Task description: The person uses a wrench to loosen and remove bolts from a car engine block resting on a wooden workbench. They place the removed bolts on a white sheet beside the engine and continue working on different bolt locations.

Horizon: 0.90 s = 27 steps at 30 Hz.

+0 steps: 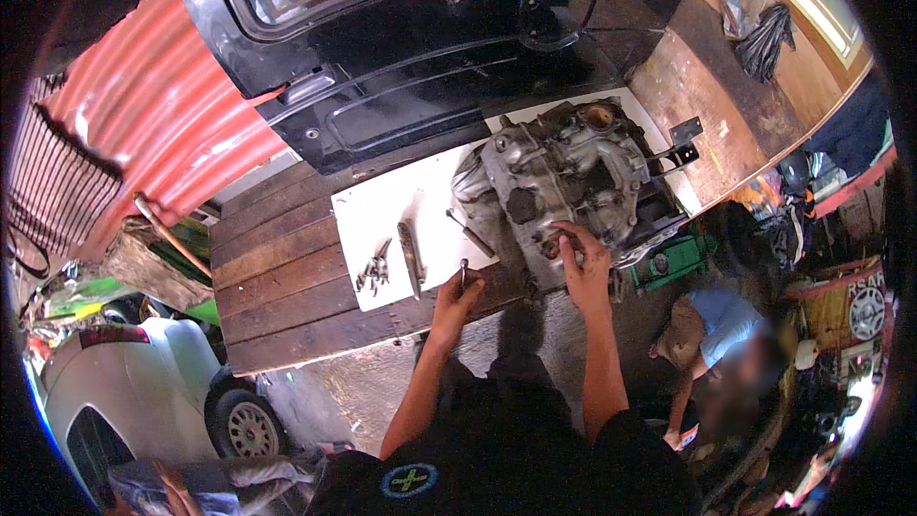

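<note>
Both bare forearms rose from the lower edge toward a grey metal engine casing [564, 182], the landmark for everything here. The left hand [457, 294] reached up at the near edge of the wooden worktop [277, 277], just left of the casing's near corner. Its fingers [466, 279] were curled shut around a small upright metal tool [463, 270], whose tip stood just above the knuckles. The right arm stretched straighter, and the right hand [583, 263] lay on the casing's near face. Its fingers [565, 241] were bent and pressed to the metal at a dark opening; whether they gripped anything could not be told.

The casing sat on a white sheet [392, 205] spread over the worktop. Left of the casing on that sheet lay a long slim tool [411, 253], and farther left a small heap of bolts [374, 269]. Beyond the casing, a black vehicle door panel [401, 76] leaned at the worktop's far side. Right of the casing and lower, another person in a light blue shirt [721, 320] crouched on the floor.
</note>
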Available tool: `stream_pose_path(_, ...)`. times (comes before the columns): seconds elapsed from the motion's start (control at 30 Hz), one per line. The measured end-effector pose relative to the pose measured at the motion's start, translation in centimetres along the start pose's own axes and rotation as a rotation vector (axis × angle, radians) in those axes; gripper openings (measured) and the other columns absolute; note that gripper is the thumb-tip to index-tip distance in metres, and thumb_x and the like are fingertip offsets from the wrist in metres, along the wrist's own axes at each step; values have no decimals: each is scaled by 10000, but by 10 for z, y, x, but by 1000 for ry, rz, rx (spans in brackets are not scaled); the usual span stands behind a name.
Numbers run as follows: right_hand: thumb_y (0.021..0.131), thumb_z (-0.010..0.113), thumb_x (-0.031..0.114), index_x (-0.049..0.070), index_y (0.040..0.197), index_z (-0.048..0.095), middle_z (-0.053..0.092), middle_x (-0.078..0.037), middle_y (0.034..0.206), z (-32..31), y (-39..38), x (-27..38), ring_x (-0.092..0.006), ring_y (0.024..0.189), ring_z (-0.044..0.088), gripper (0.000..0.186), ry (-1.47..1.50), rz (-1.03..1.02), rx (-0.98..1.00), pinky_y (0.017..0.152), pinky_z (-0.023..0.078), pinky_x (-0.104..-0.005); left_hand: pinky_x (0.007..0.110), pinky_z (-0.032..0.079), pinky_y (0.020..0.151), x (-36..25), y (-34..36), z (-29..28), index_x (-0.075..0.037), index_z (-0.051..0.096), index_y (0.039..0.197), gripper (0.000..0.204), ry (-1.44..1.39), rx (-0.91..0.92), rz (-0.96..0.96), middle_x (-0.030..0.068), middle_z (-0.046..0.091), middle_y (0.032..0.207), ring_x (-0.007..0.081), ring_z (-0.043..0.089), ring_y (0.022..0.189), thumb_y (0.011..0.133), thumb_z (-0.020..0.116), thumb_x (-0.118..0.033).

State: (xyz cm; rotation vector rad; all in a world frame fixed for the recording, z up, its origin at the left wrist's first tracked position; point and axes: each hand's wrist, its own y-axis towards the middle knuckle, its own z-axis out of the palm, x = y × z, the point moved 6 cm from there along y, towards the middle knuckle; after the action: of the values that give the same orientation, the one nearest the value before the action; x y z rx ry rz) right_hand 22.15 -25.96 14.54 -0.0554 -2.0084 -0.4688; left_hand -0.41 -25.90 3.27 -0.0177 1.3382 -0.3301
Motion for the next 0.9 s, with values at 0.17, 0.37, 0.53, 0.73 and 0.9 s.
stream_pose_path(0.17,964,561,132,37,1106,659,697,-103,910,-34,16,-48,-157,718,671,197,69,-13,31,700,523,-314,277,444,763,5,10,67,-32,557,1117,235,-31,-22,-3,25,578,871,104,534,843,965,613,-202)
stream_pose_path(0.37,948,570,130,43,1077,658,691,-101,893,-33,6,-80,-213,791,670,179,134,29,146,721,512,-325,274,454,759,-5,24,102,-10,518,1135,239,91,-148,149,52,603,887,130,568,825,960,613,-143)
stream_pose_path(0.53,931,564,103,47,1014,671,700,-103,901,-32,7,-75,-233,831,678,146,61,-70,164,744,519,-342,237,425,615,-2,29,106,-2,545,1017,167,71,-212,2,35,665,813,69,546,686,936,644,-109)
stream_pose_path(0.73,925,557,98,58,1023,662,702,-109,953,-32,9,-65,-261,861,686,149,84,-79,196,780,523,-353,208,274,396,17,35,105,-67,611,1019,192,-260,-248,-160,19,683,771,22,378,449,906,687,-203)
stream_pose_path(0.9,932,544,123,56,1011,659,691,-120,974,-27,8,-64,-291,902,669,155,16,-94,199,821,513,-374,211,270,405,22,40,108,-63,612,1019,149,-397,-91,-328,17,669,798,32,364,447,931,648,-177)
